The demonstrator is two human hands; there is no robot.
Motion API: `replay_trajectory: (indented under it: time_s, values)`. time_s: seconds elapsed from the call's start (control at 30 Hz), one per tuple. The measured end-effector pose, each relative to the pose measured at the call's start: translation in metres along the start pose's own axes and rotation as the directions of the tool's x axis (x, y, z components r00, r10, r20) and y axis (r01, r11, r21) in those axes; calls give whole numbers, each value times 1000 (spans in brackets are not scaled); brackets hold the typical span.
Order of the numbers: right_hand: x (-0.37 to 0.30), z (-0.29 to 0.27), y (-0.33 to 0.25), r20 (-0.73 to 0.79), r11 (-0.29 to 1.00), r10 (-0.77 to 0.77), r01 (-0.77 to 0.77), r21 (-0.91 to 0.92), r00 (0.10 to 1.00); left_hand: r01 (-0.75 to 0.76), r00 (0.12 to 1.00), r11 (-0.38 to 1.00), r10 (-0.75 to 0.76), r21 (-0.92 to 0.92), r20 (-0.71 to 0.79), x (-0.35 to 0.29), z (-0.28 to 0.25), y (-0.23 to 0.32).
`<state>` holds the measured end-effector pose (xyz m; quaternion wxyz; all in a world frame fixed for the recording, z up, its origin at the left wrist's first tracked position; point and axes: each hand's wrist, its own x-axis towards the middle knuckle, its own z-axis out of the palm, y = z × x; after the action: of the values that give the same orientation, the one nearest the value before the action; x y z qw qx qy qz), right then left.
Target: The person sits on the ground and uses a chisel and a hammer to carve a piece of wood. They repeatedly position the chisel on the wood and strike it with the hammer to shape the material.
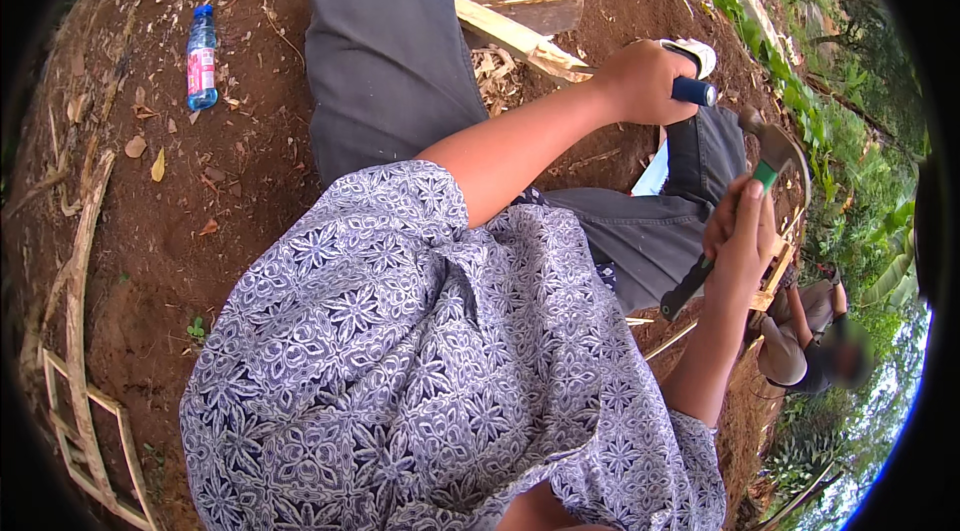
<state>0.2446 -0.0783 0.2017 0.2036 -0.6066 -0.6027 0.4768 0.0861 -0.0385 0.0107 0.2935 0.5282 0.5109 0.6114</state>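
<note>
My left hand (648, 83) is closed around the dark blue handle (692, 92) of a tool; the rounded end sticks out past my fist, and its working end is hidden. Beside that fist lies the splintered end of a pale wooden plank (520, 39), which runs back behind my trouser leg. In my right hand (738, 231) is a claw hammer (775, 146), gripped just under its metal head at the green part of the handle. Its black grip hangs down below my fingers. The hammer head is up near the blue handle, apart from it.
On the brown soil at far left stands or lies a blue-capped plastic bottle (201, 66). A light wooden frame (95, 441) is at lower left. A dark board (530, 3) lies behind the plank. Another person (800, 336) crouches at right, near wood pieces (772, 276) and green plants.
</note>
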Motion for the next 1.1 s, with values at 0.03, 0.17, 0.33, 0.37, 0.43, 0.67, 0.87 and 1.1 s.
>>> replay_trajectory:
  time_s: [0.03, 0.17, 0.33, 0.37, 0.43, 0.67, 0.87, 1.1]
  values:
    - [-4, -11, -21, -94, 994, -104, 107, 35, 990, -6, 1000, 1000, 5, -25, -17, -3, 0, -1]
    - [-5, -36, -31, -243, 738, -451, 511, 440, 859, 109, 991, 994, -110, 19, 72, -6, 0, 9]
    - [14, -21, 2, 3, 992, -86, 86, -94, 996, 40, 997, 995, -45, 97, 55, -2, 7, -1]
    - [5, -30, -11, -68, 987, -159, 158, -19, 985, 34, 998, 995, -40, 92, 58, -7, 8, 1]
    - [-5, -38, -36, -250, 846, -324, 398, 356, 912, 57, 995, 997, -61, 58, 73, -4, 5, 3]
    - [5, -32, 2, 13, 994, -96, 97, -59, 995, 83, 985, 981, -108, 175, 135, -6, 20, -2]
    - [30, -28, 40, 47, 992, -114, 116, -46, 992, 51, 967, 967, -111, 248, 232, 5, 24, 5]
    - [0, -55, -6, -197, 855, -75, 164, 491, 977, -47, 850, 915, -174, 401, 497, -16, 43, -1]
